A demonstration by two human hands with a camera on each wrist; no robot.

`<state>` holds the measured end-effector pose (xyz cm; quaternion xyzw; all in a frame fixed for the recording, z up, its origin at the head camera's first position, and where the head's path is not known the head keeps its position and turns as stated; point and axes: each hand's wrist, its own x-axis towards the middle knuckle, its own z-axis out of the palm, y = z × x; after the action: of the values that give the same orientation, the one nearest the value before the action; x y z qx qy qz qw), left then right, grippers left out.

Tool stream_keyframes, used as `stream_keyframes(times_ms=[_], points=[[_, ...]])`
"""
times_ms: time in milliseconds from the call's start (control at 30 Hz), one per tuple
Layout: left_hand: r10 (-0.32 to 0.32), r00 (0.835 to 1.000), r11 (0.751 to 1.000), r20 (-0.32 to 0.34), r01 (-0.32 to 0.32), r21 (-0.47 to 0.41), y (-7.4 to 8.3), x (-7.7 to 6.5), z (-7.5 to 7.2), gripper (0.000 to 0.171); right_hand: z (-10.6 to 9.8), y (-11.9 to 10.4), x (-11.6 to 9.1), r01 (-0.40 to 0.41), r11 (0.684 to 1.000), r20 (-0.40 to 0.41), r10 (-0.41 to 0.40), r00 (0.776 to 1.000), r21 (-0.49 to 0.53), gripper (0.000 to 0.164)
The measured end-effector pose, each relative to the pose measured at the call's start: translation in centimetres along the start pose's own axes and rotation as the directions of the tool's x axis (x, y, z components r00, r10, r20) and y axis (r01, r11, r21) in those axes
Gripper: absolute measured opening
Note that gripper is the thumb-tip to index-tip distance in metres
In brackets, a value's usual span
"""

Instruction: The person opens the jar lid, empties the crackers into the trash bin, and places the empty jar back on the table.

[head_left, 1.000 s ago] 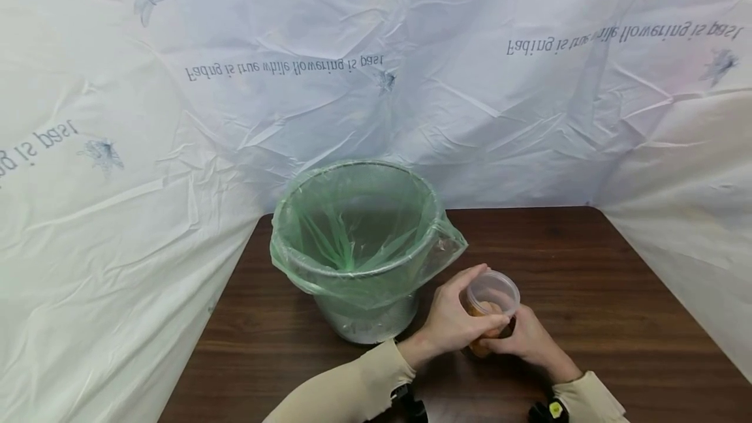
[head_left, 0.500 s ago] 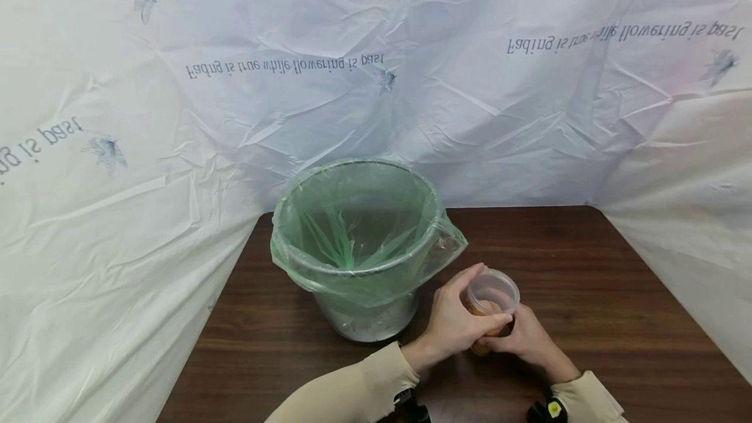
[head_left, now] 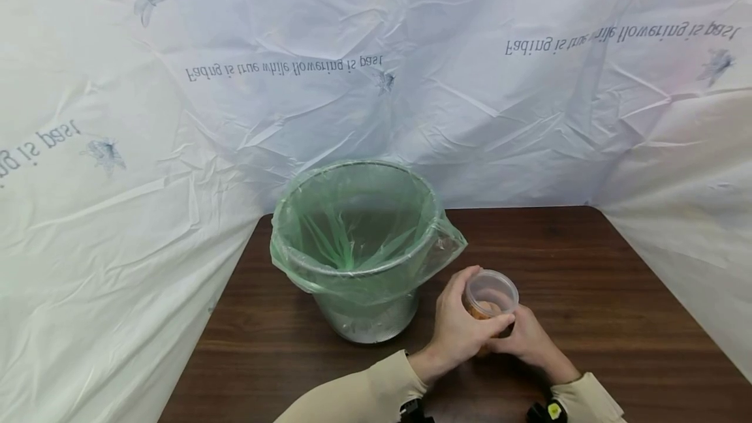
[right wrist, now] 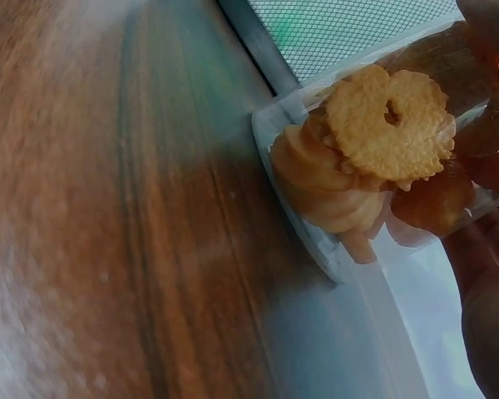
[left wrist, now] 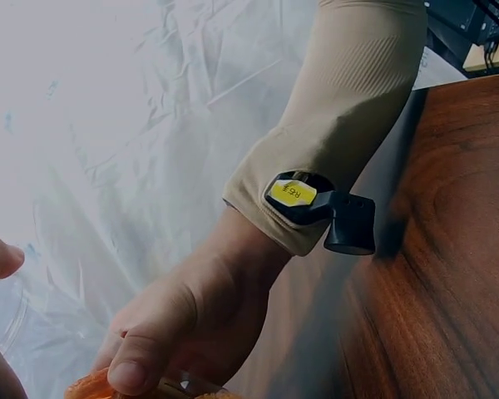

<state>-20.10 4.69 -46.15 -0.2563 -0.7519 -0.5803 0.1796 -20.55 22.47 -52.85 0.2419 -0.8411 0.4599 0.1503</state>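
Observation:
A clear round plastic jar (head_left: 492, 287) with cookies inside stands between both hands, right of the bin in the head view. My left hand (head_left: 459, 324) grips its upper side, thumb across the front and fingers reaching round behind the rim. Lower on the right, my right hand (head_left: 529, 339) holds the jar with its thumb at the front. The right wrist view shows a ring-shaped cookie (right wrist: 391, 125) and several swirled ones through the wall, with the jar's base close to the tabletop. In the left wrist view my right thumb (left wrist: 131, 370) presses against the jar's side.
Left of the hands stands a metal mesh bin (head_left: 376, 322) lined with a green plastic bag (head_left: 358, 286), whose loose corner points toward the jar. The dark wooden table (head_left: 617, 318) lies under everything. White printed sheeting (head_left: 446, 116) hangs behind and at both sides.
My left hand and sleeve have shifted slightly right and toward me, and the jar has moved a touch left. Both hands keep their hold; the bin has stayed put.

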Motion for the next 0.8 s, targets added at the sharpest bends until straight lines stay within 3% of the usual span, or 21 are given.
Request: stream_keyframes(times_ms=[433, 800], points=[[-0.003, 0.999, 1.0, 0.045, 0.004, -0.019, -0.08, -0.18, -0.03, 0.079, 0.1, 0.66, 0.02, 0.06, 0.998, -0.015, -0.06, 0.998, 0.007, 0.075], [-0.037, 0.992, 0.998, 0.12, 0.042, -0.038, -0.21, 0.24, -0.72, 0.091, 0.03, 0.72, -0.1, 0.025, 0.999, 0.008, -0.025, 1.0, 0.022, 0.073]])
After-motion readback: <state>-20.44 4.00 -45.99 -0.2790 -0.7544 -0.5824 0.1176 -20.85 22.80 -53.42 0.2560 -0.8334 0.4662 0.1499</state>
